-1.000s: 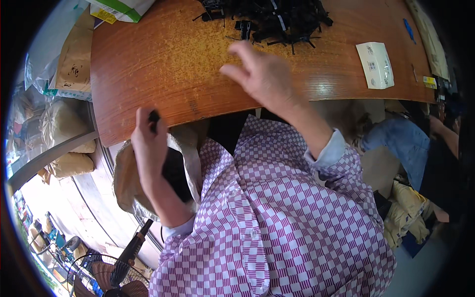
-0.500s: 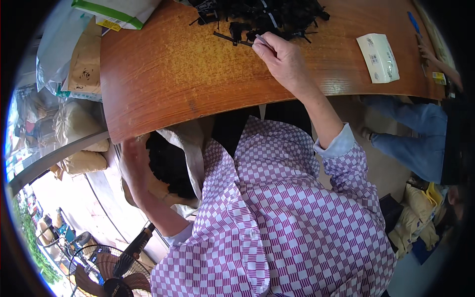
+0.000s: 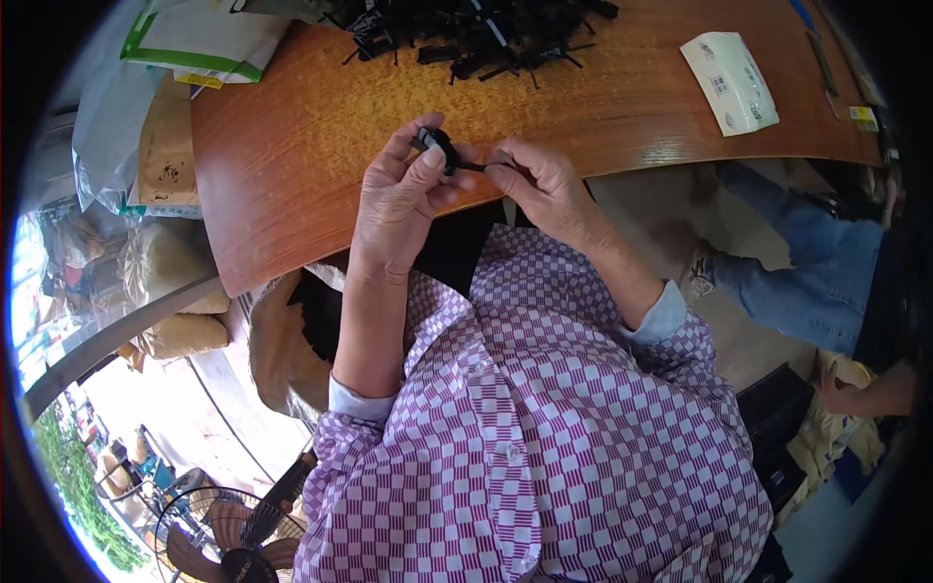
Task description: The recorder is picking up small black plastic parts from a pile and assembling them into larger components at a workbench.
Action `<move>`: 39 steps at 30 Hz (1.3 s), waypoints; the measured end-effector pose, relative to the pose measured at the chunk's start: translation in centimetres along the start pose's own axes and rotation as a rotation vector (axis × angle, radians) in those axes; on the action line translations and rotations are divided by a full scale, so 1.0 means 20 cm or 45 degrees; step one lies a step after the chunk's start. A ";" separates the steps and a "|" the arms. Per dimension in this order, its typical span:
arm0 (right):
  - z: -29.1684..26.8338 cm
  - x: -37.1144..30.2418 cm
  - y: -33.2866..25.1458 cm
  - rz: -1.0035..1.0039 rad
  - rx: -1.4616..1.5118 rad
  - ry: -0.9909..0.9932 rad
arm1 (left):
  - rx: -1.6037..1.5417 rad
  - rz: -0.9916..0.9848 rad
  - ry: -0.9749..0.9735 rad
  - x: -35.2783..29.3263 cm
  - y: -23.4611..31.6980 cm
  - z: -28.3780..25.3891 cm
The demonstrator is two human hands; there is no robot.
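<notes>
My left hand (image 3: 389, 199) is raised over the near edge of the wooden table (image 3: 292, 175), its thumb and fingers closed on a small black part (image 3: 442, 151). From that part a thin black strip (image 3: 472, 167) runs to the right. My right hand (image 3: 554, 189) pinches the strip's end between thumb and fingers. What exactly the part is cannot be made out. Beyond both hands, a heap of similar black pieces (image 3: 476, 39) with thin projecting strips lies at the table's far side.
A white packet (image 3: 731, 85) lies on the table at right. Bags (image 3: 167, 160) stand at the left, and an open sack (image 3: 277, 350) sits below the table edge. A fan (image 3: 228, 539) is at lower left. Another person in jeans (image 3: 792, 262) is at right.
My left hand has come up from beside the sack and now holds the black part. My right hand has drawn back from the heap toward me, beside the left.
</notes>
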State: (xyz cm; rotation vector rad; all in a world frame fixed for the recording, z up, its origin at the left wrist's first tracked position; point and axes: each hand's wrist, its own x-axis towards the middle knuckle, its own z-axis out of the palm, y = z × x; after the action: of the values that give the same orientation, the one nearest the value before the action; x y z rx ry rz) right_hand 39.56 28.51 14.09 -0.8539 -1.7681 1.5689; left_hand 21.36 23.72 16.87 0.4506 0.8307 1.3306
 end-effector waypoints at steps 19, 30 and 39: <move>0.13 0.10 -0.09 0.044 -0.351 -0.076 | 1.052 0.275 0.248 -0.01 -0.07 -0.02; 0.21 0.14 -0.08 -0.061 -0.390 0.069 | 1.484 0.497 0.405 -0.02 -0.06 0.01; 0.16 0.12 -0.07 -0.070 -0.067 0.025 | 1.592 0.570 0.398 -0.01 -0.08 0.06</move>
State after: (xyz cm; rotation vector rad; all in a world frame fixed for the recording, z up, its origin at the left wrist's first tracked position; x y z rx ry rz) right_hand 35.56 28.40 15.21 -0.8359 -1.8105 1.4805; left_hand 23.31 23.27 16.45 1.4868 1.8846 1.1429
